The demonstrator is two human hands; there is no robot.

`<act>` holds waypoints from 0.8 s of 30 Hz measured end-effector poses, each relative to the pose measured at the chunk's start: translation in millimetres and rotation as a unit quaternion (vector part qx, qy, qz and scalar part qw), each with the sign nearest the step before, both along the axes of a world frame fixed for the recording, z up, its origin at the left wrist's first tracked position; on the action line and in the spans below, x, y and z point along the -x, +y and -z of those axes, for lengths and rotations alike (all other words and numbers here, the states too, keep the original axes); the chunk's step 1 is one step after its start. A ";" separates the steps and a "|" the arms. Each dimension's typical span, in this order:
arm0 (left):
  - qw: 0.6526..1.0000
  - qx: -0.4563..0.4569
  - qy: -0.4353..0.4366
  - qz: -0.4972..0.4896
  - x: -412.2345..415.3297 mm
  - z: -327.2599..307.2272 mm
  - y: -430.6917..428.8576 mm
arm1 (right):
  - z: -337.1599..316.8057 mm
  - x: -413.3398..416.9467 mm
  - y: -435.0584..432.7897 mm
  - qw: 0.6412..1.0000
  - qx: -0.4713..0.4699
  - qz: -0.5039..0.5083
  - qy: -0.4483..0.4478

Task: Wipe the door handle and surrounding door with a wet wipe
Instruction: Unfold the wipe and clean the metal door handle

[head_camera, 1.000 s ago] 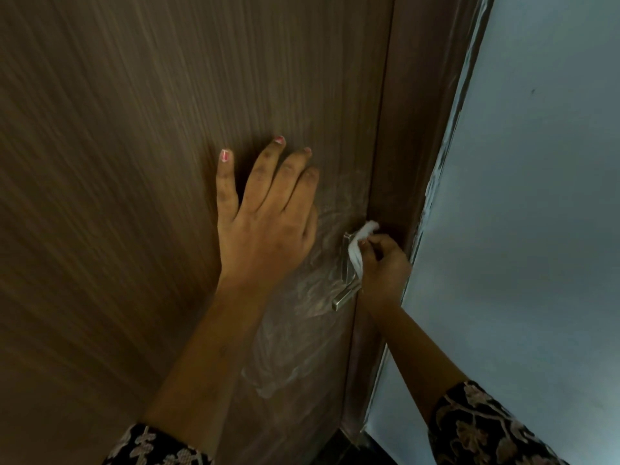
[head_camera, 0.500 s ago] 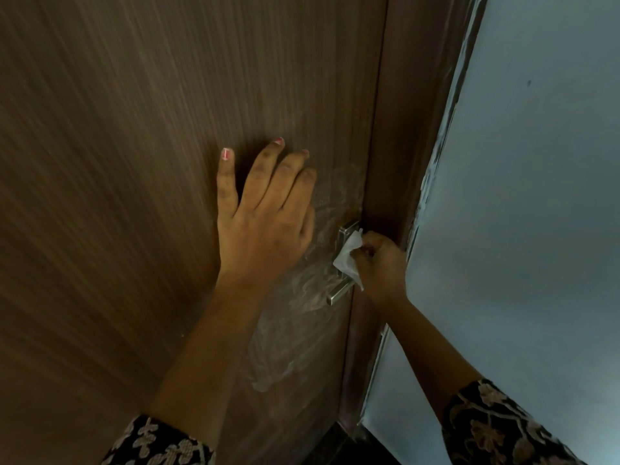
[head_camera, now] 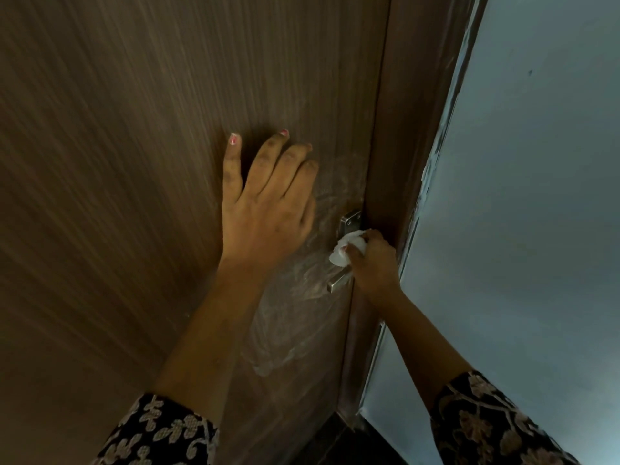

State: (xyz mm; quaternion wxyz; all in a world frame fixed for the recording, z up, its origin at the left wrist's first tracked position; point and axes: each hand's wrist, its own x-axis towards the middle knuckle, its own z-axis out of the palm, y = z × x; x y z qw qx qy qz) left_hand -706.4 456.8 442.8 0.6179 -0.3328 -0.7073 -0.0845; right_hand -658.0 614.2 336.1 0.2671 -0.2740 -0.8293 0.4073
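Since a moment ago, the wet wipe (head_camera: 345,249) has been bunched into a tighter wad and carried lower along the door handle (head_camera: 339,281), so the square metal plate (head_camera: 351,221) above it is now uncovered. The wipe is pinched in the right hand (head_camera: 370,263), the fingers (head_camera: 353,254) curled closed around it with the thumb pressed into the white wad, which is held against the upper part of the lever. Only the lever's free end is seen, poking out below the wipe. The left hand (head_camera: 266,209) is laid flat on the door (head_camera: 151,162), fingers spread wide and nothing gripped, the palm just beside the handle; pink polish is seen on two nails. Pale smeary streaks (head_camera: 295,317) are left on the brown wood grain around and below the handle. Patterned dark sleeves (head_camera: 161,431) are seen at both forearms. A pale blue wall (head_camera: 520,229) is seen to the right of the door frame (head_camera: 399,146).
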 end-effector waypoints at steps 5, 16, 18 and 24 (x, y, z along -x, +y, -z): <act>1.000 0.007 -0.006 0.007 -1.1 0.6 -0.7 | -15.1 6.2 6.2 0.988 0.049 -0.022 -0.147; 1.000 0.002 -0.004 0.009 -0.1 2.2 0.9 | 14.0 14.5 3.2 0.886 0.459 0.059 0.020; 1.000 0.003 -0.003 0.013 -0.6 2.6 1.4 | 21.2 15.2 5.0 0.898 0.436 0.013 0.049; 1.000 0.009 -0.010 0.012 -1.1 6.5 1.0 | 14.9 11.2 14.3 0.935 0.354 -0.030 -0.001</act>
